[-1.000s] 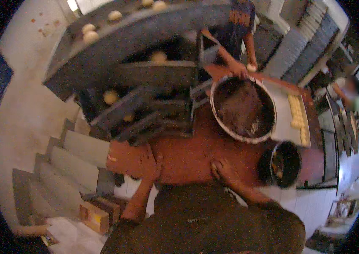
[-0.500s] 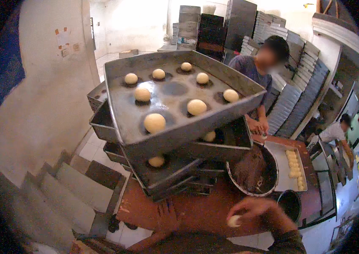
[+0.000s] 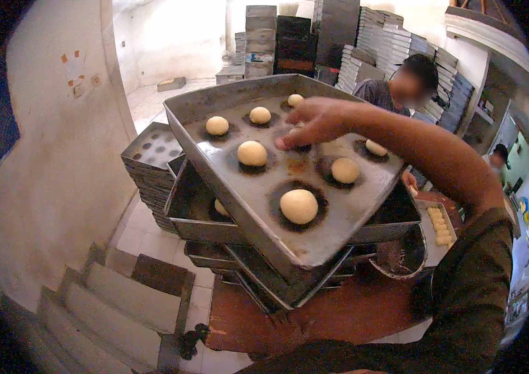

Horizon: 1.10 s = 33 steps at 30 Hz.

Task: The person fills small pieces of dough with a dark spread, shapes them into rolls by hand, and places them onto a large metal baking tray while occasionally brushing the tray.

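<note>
My right arm reaches over the top metal tray (image 3: 245,218). The fingers and thumb of my right hand (image 3: 314,121) close around a pale dough ball (image 3: 295,129), low over the tray's middle and partly hidden by the fingers. Around it, several round dough balls (image 3: 298,206) rest on dark stained spots. My forearm and hand cover part of the tray's far right. Below the tray stack, my left hand (image 3: 295,322) is dim and partly hidden; its fingers appear stretched flat on the reddish-brown table (image 3: 364,305).
More deep trays (image 3: 205,215) sit crosswise beneath the top one. At right are a round tub (image 3: 401,258) and a pale tray (image 3: 429,215) with rows of dough pieces. A co-worker (image 3: 379,93) stands beyond. Stacked tins (image 3: 149,168) and steps (image 3: 127,293) lie left.
My right hand has risen from above the table's near right to the tray's middle, carrying the dough ball. The view has shifted. My left hand stays low by the stack.
</note>
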### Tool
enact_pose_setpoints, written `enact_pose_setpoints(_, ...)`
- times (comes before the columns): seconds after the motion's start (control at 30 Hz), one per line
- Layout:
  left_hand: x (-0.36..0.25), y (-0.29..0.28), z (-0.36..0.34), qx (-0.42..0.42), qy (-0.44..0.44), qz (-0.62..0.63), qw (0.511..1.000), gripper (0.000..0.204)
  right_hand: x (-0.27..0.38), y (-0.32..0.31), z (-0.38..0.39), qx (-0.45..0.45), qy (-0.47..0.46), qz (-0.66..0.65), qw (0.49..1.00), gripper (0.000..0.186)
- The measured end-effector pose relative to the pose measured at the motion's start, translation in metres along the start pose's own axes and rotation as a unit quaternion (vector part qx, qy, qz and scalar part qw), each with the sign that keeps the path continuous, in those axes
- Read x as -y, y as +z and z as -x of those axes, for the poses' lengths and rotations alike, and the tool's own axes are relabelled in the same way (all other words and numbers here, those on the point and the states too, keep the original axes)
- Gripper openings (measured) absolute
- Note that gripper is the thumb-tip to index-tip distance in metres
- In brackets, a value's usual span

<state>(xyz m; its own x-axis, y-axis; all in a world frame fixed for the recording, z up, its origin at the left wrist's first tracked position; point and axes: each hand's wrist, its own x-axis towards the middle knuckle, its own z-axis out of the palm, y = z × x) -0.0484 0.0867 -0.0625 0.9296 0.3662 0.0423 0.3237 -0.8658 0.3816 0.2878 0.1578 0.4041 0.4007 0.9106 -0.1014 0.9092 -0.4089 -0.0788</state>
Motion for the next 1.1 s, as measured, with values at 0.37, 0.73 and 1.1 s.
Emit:
enact_pose_setpoints(0.37,-0.012,0.000,0.005,-0.024,0.009,-0.044,0.999,0.075,0.086,0.014,-0.031,-0.019,-0.199,-0.008,0.980,0.044)
enact_pose_setpoints(0.73,-0.019,0.023,0.003,-0.041,0.000,-0.036,0.999,0.084,0.082,-0.030,0.034,-0.131,-0.352,-0.070,0.924,0.080)
enact_pose_setpoints(1.1,-0.040,0.032,-0.007,-0.046,-0.024,0.046,0.998,0.089,-0.129,0.226,0.334,-0.544,-0.143,-0.255,0.786,0.007)
